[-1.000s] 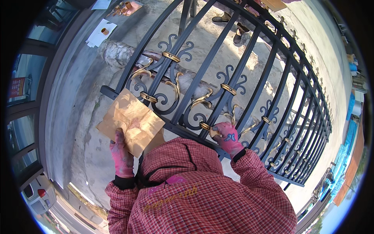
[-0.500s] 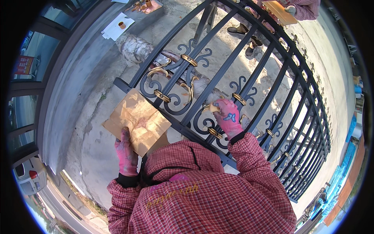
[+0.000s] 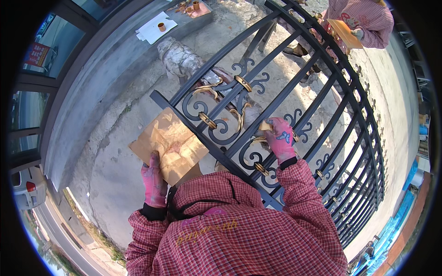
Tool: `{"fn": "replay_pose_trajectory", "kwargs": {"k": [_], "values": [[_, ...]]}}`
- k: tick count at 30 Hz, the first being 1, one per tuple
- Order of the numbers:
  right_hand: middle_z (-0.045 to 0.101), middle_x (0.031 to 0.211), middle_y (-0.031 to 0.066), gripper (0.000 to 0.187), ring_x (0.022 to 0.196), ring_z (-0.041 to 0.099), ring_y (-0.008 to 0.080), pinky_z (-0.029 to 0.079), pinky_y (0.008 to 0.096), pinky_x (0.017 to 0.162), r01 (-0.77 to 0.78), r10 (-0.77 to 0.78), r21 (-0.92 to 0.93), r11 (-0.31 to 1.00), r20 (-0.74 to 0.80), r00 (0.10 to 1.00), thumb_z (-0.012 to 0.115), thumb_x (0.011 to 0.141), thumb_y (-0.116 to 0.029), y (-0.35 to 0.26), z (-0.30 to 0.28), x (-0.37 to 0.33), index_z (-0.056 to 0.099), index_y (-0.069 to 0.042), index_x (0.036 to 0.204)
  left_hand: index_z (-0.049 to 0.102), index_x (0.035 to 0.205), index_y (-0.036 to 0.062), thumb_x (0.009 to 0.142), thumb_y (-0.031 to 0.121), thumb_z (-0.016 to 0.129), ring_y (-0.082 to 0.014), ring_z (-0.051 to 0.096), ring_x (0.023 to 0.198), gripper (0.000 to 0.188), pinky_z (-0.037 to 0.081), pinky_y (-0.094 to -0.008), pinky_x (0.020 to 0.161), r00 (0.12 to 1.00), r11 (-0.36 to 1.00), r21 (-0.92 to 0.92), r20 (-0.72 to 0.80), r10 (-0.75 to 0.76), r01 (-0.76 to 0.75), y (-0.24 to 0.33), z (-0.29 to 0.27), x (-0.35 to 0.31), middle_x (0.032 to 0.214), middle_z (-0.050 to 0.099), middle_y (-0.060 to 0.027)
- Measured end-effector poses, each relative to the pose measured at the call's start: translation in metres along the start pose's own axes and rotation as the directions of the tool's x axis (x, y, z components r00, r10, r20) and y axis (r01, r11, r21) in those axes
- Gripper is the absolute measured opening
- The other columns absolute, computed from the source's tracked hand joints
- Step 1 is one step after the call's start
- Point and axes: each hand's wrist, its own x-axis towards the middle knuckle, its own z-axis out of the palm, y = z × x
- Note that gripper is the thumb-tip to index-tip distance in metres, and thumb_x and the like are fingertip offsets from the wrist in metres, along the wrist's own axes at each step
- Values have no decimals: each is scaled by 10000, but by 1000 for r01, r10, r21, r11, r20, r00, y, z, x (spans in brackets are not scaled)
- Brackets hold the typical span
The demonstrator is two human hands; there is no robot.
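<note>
The left hand (image 3: 154, 181), in a pink glove, has its fingers closed on the near edge of a brown card (image 3: 169, 145), which is held flat against the black gate (image 3: 294, 99) at its near left corner. The right hand (image 3: 280, 138) rests on a scroll of the gate, fingers curled around a small gold-stained pad (image 3: 264, 126). At the gate's far edge another person (image 3: 363, 18) holds a board (image 3: 344, 33).

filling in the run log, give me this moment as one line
left hand: holds cardboard sheet | right hand: on gold scroll of black iron gate | both in pink gloves
</note>
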Motion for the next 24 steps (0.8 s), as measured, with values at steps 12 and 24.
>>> {"fn": "replay_pose_trajectory", "kwargs": {"k": [12, 24], "values": [[636, 984, 102, 347, 944, 572, 330, 458, 403, 824, 13, -10, -64, 998, 37, 999, 709, 623, -92, -19, 44, 77, 641, -97, 964, 480, 1210, -36, 916, 255, 572, -171, 598, 910, 424, 500, -285, 791, 999, 999, -28, -29, 19, -20, 6, -11, 18, 1086, 591, -86], [637, 964, 91, 335, 924, 573, 328, 464, 399, 802, 96, -83, -179, 979, 80, 993, 689, 631, -68, -22, 39, 100, 653, -120, 960, 523, 1166, -25, 925, 249, 564, -139, 590, 875, 367, 493, -262, 752, 998, 1000, -22, -64, 4, -6, 11, -19, 30, 1043, 602, -67]]}}
